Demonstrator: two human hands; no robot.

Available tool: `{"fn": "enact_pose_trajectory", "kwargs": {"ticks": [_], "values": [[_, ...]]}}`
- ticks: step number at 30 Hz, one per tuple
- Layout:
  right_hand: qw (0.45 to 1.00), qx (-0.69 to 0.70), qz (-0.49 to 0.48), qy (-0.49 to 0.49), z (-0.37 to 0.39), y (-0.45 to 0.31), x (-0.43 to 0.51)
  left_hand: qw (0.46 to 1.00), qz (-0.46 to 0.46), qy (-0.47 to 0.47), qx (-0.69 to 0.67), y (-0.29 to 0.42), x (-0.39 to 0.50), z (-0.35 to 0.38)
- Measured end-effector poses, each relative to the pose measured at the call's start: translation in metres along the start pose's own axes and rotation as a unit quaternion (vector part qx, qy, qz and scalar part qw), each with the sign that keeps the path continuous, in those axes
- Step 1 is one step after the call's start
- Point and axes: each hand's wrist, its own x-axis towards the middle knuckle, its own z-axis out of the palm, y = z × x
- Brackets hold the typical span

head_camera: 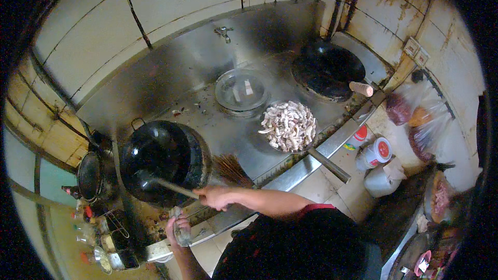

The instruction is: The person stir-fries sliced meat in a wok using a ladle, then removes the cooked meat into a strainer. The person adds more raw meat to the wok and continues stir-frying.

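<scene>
My right hand grips the handle of a long-handled ladle or spatula, whose head rests low inside a black wok at left. The wok's interior is dark and shiny; whether it holds oil cannot be told. Bunched in my left hand is a grey cloth, just off the wok's near rim. To the right of the wok lies a bamboo wok brush. A heap of pale, coated strips of food fills a round strainer or pan with a long handle.
Beneath a wall tap sits a round metal basin. A second wok with a wrapped handle stands at back right. Seasoning containers line the left side. Tubs stand on the right, below hanging plastic bags.
</scene>
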Motion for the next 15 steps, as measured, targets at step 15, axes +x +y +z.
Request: {"fn": "enact_pose_trajectory", "kwargs": {"ticks": [15], "values": [[0.991, -0.119, -0.023, -0.055, -0.028, 0.013, 0.007, 0.999, 0.037, 0.012, 0.006, -0.016, 0.005, -0.004]]}}
